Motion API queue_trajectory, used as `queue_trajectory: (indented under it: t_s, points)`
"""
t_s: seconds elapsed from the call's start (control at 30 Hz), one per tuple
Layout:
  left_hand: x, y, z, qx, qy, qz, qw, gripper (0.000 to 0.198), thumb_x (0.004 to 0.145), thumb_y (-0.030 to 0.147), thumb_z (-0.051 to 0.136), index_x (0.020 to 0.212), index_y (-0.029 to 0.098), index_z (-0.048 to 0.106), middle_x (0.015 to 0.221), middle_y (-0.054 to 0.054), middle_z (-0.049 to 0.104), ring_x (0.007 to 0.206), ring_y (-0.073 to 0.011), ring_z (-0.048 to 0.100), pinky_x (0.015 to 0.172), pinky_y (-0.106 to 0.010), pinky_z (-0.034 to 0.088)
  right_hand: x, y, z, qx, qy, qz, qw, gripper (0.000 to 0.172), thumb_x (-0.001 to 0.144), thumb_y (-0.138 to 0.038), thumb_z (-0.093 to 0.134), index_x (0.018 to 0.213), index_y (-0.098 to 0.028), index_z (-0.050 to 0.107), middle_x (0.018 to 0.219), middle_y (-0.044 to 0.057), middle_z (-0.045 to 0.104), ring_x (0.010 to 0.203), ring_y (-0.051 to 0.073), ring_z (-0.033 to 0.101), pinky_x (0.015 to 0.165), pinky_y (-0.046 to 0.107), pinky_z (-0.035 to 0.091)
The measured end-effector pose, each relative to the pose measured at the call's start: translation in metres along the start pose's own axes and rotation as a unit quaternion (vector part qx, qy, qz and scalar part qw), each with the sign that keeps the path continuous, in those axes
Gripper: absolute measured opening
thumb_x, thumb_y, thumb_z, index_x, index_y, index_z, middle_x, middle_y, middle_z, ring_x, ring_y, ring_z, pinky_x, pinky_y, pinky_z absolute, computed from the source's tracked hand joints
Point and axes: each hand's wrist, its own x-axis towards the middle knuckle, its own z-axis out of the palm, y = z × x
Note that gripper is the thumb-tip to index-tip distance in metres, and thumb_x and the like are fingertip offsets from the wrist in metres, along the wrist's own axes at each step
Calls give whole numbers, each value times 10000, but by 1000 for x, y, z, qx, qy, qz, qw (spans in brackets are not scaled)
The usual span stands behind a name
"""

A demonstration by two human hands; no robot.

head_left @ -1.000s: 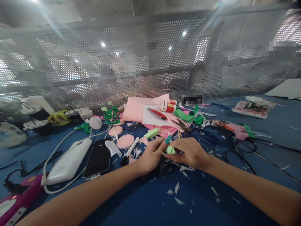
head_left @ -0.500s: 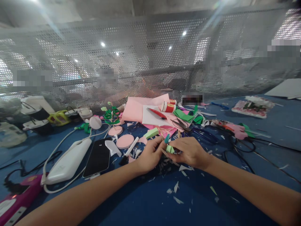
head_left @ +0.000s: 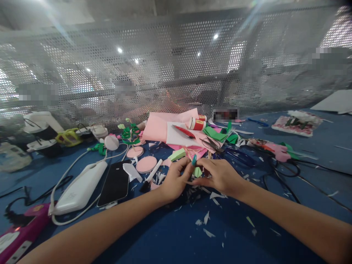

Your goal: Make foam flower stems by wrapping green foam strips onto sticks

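White paper scraps [head_left: 205, 219] litter the near part of the blue table [head_left: 170, 242]. Just beyond them the left hand [head_left: 173, 180] and right hand [head_left: 220, 176] meet at mid-table. The fingertips of both are pinched shut on a small green paper piece [head_left: 197, 172], held just above the clutter. Left of the hands lie a black phone [head_left: 114, 184] and a white power bank [head_left: 79, 190]. Farther off are pink discs [head_left: 146, 164], scissors [head_left: 213, 145], a glue tube [head_left: 197, 124] and pink paper [head_left: 158, 128]. A perforated metal screen [head_left: 176, 66] stands at the far edge.
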Motion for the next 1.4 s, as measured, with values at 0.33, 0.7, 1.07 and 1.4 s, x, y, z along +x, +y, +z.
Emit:
queue_trajectory:
  t_s: [0.33,0.7,1.07,1.4]
  points:
    - [-4,0,2,47,31,10,998,286,873,293,389,615,177,346,589,44,347,568,-93,306,541,-234,271,2,2,-2,-53,12,-81,995,345,928,-417,364,792,-146,528,582,20,583,506,126,538,476,233,348]
    - [-2,-3,2,8,-28,-5,1000,310,892,384,358,679,169,427,647,25,382,617,-111,335,600,-254,319,1,7,-5,-128,93,-177,971,214,879,-295,486,746,-152,574,526,-2,545,494,115,495,498,245,341]
    - [-1,-2,5,-8,-24,-8,1000,280,893,335,353,685,164,430,658,19,395,627,-112,339,604,-258,326,2,4,-4,-85,89,-126,984,196,838,-233,494,661,-163,541,503,-11,519,470,100,462,485,232,305]
    - [-3,3,6,41,8,30,999,220,893,277,375,724,161,453,672,16,445,631,-112,395,596,-238,342,1,-18,7,222,-31,177,958,408,846,-517,448,630,-170,439,466,-63,376,410,69,359,406,199,239]
